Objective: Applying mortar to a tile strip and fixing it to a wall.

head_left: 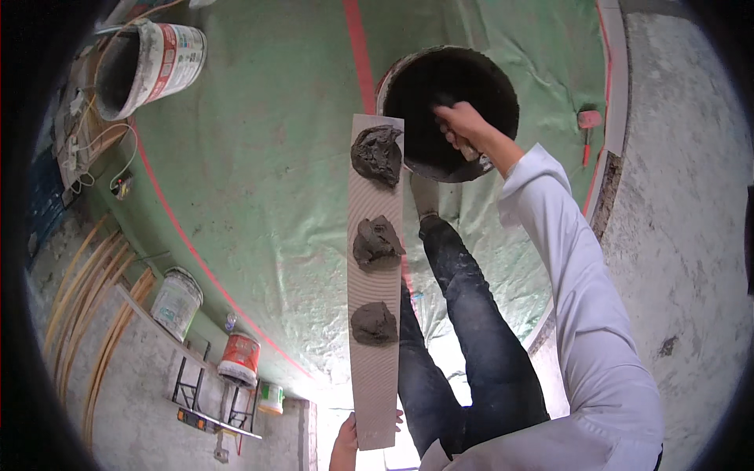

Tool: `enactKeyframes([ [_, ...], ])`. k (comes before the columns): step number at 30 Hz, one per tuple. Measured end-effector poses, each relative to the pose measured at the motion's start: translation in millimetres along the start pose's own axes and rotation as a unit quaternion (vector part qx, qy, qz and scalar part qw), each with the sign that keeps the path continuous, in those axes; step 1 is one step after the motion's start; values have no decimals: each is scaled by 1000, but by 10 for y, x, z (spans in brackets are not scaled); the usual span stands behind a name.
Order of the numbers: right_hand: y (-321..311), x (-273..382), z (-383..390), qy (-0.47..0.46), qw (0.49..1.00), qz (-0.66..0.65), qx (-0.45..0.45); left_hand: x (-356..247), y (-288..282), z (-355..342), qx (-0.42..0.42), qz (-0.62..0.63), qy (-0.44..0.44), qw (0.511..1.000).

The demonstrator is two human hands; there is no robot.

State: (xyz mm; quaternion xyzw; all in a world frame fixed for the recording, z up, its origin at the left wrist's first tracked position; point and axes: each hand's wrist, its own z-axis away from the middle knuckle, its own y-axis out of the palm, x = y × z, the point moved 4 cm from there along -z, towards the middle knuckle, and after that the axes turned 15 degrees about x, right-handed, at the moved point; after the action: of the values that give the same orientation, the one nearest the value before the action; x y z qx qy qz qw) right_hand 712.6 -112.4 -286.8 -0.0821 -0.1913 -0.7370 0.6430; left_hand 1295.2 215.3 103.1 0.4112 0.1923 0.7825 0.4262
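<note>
A long narrow tile [371,285] with a finely ridged surface stands lengthwise in front of me, carrying three lumps of dark grey mortar [376,158]. My left hand [350,436] grips the tile near its lower end, fingers round both edges. At the tile's upper right is a large bucket [495,86] with a very dark interior. My right hand [463,125] reaches over it, closed on the wooden handle of a tool [470,151]; the tool's working end is hard to make out in the dark.
A green sheet [251,157] with red stripes covers the floor beneath my legs [479,330]. A rubber mallet [589,120] lies at the right. An upturned-edge bucket [169,67], smaller pails [177,306], cables [106,137], long wooden strips [86,314] and metal stands [239,407] line the left.
</note>
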Motion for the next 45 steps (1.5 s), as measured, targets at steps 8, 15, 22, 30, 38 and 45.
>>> enactKeyframes([
  [8, -25, -22, 65, -70, 995, -56, 51, 94, 100, 120, -79, 36, -36, 996],
  [15, 161, -291, 880, -187, 981, -43, 29, -29, 331, 55, -7, -6, 6, 1000],
  [22, 778, -368, 2399, -235, 972, -12, -21, -44, 294, 76, 71, 8, -13, 997],
  [30, 2690, -1267, 5243, -216, 975, -42, -29, 21, 155, 109, 107, -92, 43, 989],
  [38, 4455, -2702, 6181, -134, 970, 175, -99, 315, 10, -34, 178, -115, 62, 975],
  [45, 4906, -2857, 6049, -133, 970, 160, -126, 301, -196, -58, 187, -55, 49, 980],
])
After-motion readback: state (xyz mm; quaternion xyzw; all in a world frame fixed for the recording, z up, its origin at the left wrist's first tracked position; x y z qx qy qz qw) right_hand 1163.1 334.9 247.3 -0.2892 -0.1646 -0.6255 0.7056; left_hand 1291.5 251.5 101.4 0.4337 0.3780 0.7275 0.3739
